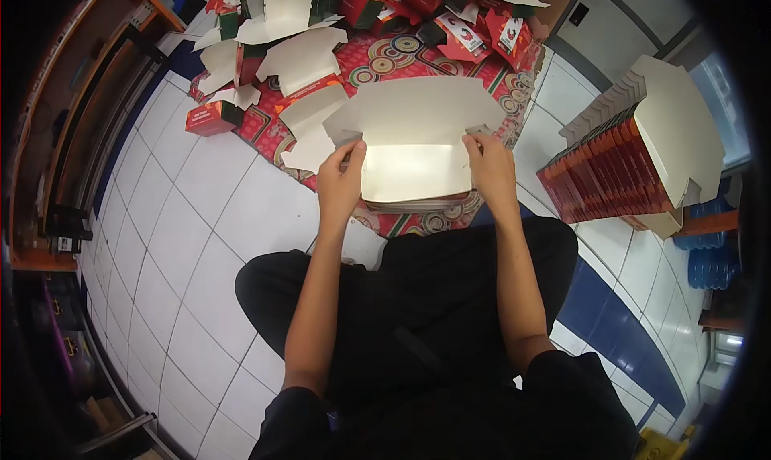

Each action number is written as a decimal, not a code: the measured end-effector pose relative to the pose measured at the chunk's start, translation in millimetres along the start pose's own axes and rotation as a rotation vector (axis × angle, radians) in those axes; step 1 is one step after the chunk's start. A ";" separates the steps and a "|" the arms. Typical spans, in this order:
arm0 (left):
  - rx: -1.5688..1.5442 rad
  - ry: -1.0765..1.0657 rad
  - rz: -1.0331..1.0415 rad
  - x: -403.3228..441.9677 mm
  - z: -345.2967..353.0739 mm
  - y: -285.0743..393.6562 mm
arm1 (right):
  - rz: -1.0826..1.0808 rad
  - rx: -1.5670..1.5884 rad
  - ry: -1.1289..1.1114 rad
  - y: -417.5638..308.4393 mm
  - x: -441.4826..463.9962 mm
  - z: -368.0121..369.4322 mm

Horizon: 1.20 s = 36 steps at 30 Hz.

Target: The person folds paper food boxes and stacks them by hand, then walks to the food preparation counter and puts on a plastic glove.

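**Between the hands, a light card box is held by its side corners**

Between the left hand (pixel 340 175) and the right hand (pixel 492 171), a white-lined card box (pixel 416 172) is held with its hollow facing up and its wide lid flap (pixel 418 110) raised on the side away from the body. Each upper side corner is gripped by one hand, the thumb set at the inner edge; the other fingers are partly hidden. Beneath the box, on the body side, several thin edges are seen, but whether they belong to other boxes cannot be told.

Very little weight is to be expected from such thin card. Stiffness is probably lent by the folded corners and creases, while the broad lid flap and the floor of the box would be bent easily. Some slip may be met on the smooth lining, so a hold is best taken at the corners, where layers appear to be doubled, with light, even pressure; a squeeze at mid-wall could leave a dent.

Under and beyond the hands, a patterned red mat (pixel 393 58) is spread over the tiled floor (pixel 201 195). Well to the right of the right hand, a row of nested red boxes (pixel 610 163) is stood; far beyond both hands, red and green boxes (pixel 463 38) are heaped.
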<state>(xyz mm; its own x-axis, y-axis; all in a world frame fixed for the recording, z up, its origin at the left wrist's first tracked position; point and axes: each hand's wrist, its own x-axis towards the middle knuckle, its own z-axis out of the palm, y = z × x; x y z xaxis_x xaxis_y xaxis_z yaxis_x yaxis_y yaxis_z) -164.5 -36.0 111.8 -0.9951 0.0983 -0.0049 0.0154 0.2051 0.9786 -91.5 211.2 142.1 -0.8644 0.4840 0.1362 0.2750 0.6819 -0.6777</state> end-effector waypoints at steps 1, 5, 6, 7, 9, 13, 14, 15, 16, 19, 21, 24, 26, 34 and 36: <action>0.001 -0.003 -0.003 4.4 -0.3 -1.8 | 0.027 0.046 0.017 1.4 2.0 2.9; 0.013 -0.048 -0.014 10.6 6.2 -5.7 | -0.007 0.124 0.103 15.3 6.4 13.4; -0.052 -0.043 0.001 9.9 10.0 -9.1 | -0.007 0.124 0.107 10.9 5.6 7.3; -0.115 -0.039 0.016 10.2 12.9 -12.5 | 0.067 0.149 0.014 5.6 3.1 -0.9; -0.188 -0.005 -0.023 8.2 19.4 -13.3 | 0.139 0.177 -0.079 2.1 -3.8 -8.2; -0.273 0.021 -0.100 9.0 21.7 -7.8 | -0.067 0.306 -0.321 19.6 -27.1 -15.9; -0.275 0.024 -0.110 11.2 22.9 -9.2 | -0.025 0.334 -0.327 20.9 -31.7 -13.3; -0.291 0.015 -0.103 14.6 23.4 -10.9 | 0.018 0.365 -0.332 22.5 -35.3 -9.8; -0.306 0.005 -0.098 17.6 23.2 -12.6 | 0.007 0.400 -0.322 24.4 -34.8 -5.6; -0.298 -0.016 -0.121 27.3 22.8 -8.0 | -0.060 0.440 -0.317 18.6 -34.4 -8.0; -0.280 0.007 -0.140 35.9 24.4 -0.1 | -0.059 0.365 -0.327 27.1 -32.6 -1.4; -0.270 -0.015 -0.166 43.8 25.6 10.3 | -0.068 0.233 -0.158 34.3 -29.5 5.8; -0.326 -0.046 -0.239 43.7 24.1 16.7 | -0.006 0.257 -0.162 34.2 -28.2 7.0; -0.445 -0.092 -0.247 43.0 21.8 13.7 | -0.036 0.175 -0.185 36.0 -26.6 11.0; -0.401 -0.082 -0.238 44.5 21.2 13.4 | -0.016 0.182 -0.192 32.7 -26.0 9.2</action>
<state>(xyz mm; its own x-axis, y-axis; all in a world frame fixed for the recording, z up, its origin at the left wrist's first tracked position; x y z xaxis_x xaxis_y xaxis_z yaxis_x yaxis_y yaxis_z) -206.5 -8.3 120.4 -0.9552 0.1739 -0.2394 -0.2672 -0.1596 0.9503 -63.9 215.9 109.7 -0.9368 0.3494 0.0203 0.1954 0.5702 -0.7979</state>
